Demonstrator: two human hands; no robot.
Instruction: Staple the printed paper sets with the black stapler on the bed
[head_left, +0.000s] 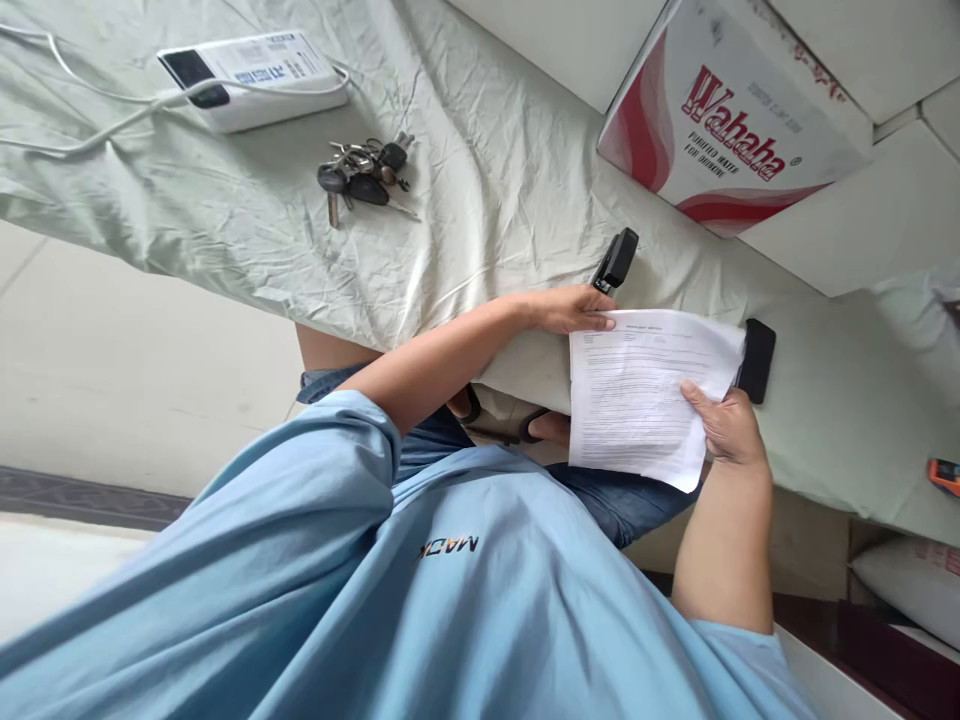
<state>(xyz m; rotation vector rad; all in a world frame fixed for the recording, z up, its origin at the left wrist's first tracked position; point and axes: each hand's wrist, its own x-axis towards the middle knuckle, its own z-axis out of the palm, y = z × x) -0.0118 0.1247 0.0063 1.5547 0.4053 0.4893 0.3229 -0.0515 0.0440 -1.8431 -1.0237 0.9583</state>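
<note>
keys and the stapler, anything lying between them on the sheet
Nothing. In the head view, only bare wrinkled green sheet lies between the bunch of keys and the black stapler.

Creased matt cloth sheet (465, 180) on the bed; thin matt paper (637, 400); metal keys (364, 172); black plastic stapler (615, 260); glossy printed cardboard box (735, 110); smooth white plastic charger (251, 78).
</note>
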